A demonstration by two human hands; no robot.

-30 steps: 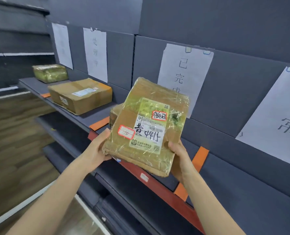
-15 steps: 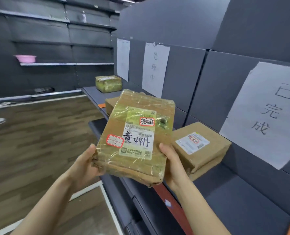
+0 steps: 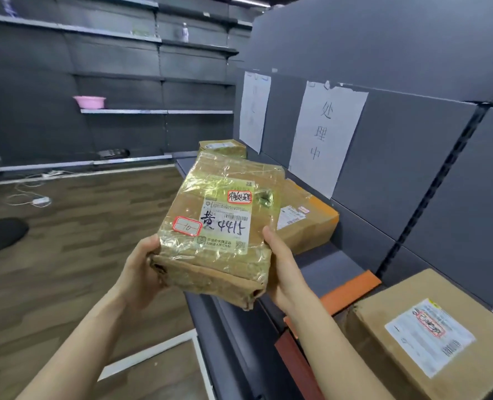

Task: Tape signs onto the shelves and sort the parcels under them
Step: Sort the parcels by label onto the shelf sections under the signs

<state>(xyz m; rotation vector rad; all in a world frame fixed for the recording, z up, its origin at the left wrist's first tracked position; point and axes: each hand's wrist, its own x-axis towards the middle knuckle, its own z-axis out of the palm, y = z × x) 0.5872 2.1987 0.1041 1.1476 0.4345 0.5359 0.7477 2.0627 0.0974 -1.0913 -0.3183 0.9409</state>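
Shelf: the dark shelf (image 3: 334,264) runs from 5 o'clock up to 12 o'clock. Over the last second the view swings left along it, so the person appears to be carrying the load towards the far end.
Signs: the sign seen behind the parcel a second ago is now out of frame. A taped sheet reading 处理中 (image 3: 326,134) hangs at 1 o'clock, and a farther sheet (image 3: 254,108), its writing too faint to read, hangs at 12 o'clock.
Sorted parcels: one box (image 3: 421,342) sits at 4 o'clock, another (image 3: 306,223) lies under the 处理中 sheet, and a third (image 3: 225,147) lies below the far sheet.
Held parcel: the tape-wrapped parcel (image 3: 219,226) is at frame centre, off the shelf and tilted label-up, as before.
Hands: the left hand (image 3: 141,272) and right hand (image 3: 283,269) cup its near corners, thumbs pressed to the sides, grip unchanged.
Sticker: a red-bordered label (image 3: 240,196) carries scrawled handwriting.
Meaning: the parcel is not yet placed, and its slot probably lies under one of these two sheets.
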